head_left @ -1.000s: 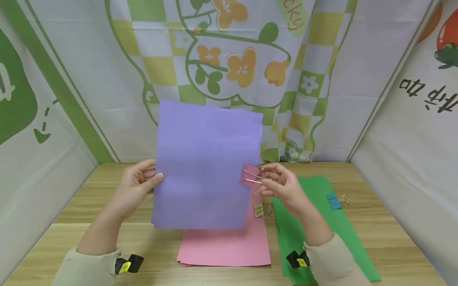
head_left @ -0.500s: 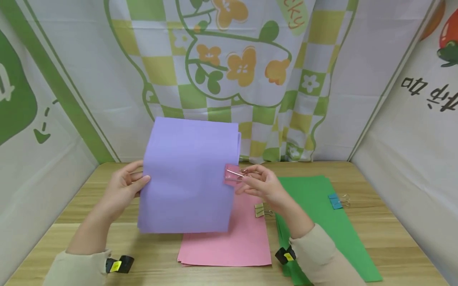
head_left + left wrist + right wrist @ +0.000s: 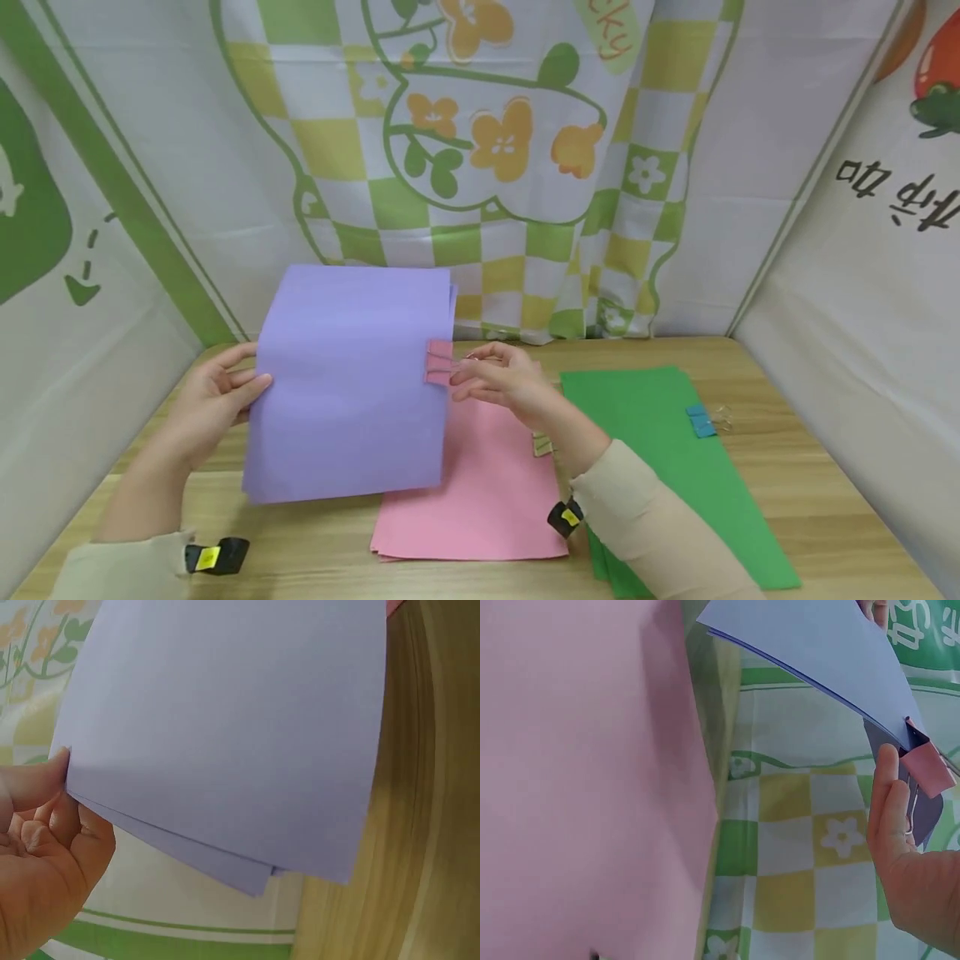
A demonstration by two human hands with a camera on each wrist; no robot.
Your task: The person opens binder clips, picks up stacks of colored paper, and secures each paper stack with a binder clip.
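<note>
A stack of purple paper (image 3: pixel 352 375) is held up over the table, bowed, its sheets slightly fanned at the corners in the left wrist view. My left hand (image 3: pixel 217 404) pinches its left edge, thumb in front and fingers behind. A pink binder clip (image 3: pixel 438 362) sits on the stack's right edge; in the right wrist view the sheets run into the clip's mouth (image 3: pixel 928 769). My right hand (image 3: pixel 506 383) pinches the clip's wire handles, its fingers (image 3: pixel 889 795) reaching behind the paper there. The thumb is hidden in the right wrist view.
Beneath and right of the purple stack lies a pink paper stack (image 3: pixel 480 517) with a yellow binder clip (image 3: pixel 542 445). Farther right, green paper (image 3: pixel 675 475) bears a blue binder clip (image 3: pixel 701 422). Printed curtains (image 3: pixel 502 250) rise behind the wooden table (image 3: pixel 315 550).
Both hands have moved left and somewhat lower, carrying the purple stack and pink clip along. More of the pink stack beneath is uncovered, and the purple sheets now bow more.
</note>
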